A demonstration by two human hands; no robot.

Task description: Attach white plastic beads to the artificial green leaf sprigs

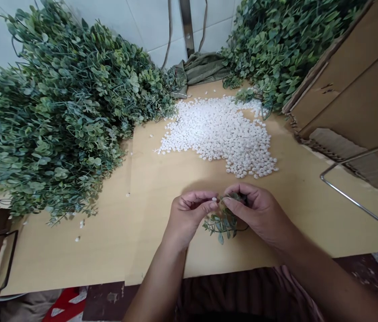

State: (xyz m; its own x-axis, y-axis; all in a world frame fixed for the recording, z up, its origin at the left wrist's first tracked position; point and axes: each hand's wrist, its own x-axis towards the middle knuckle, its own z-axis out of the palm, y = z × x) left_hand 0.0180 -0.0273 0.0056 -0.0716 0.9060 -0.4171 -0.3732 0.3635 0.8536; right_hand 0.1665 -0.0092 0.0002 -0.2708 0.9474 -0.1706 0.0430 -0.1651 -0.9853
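Near the front of the table, my left hand [192,212] pinches a small white plastic piece [214,199] between thumb and forefinger. Close beside it, my right hand [257,208] is closed on a sprig of artificial greenery [224,221], whose small green leaves hang below the fingers. The two sets of fingertips nearly meet, and the part of the stem between them is mostly hidden. Beyond my hands spreads a heap of small white plastic pieces [215,129], like the one in my left hand.
A large pile of artificial greenery [64,112] covers the left side, and another leafy pile [276,49] stands at the back right. A cardboard box [353,67] and a bent metal rod [353,197] are on the right. Dark green cloth [205,67] lies by the tiled wall.
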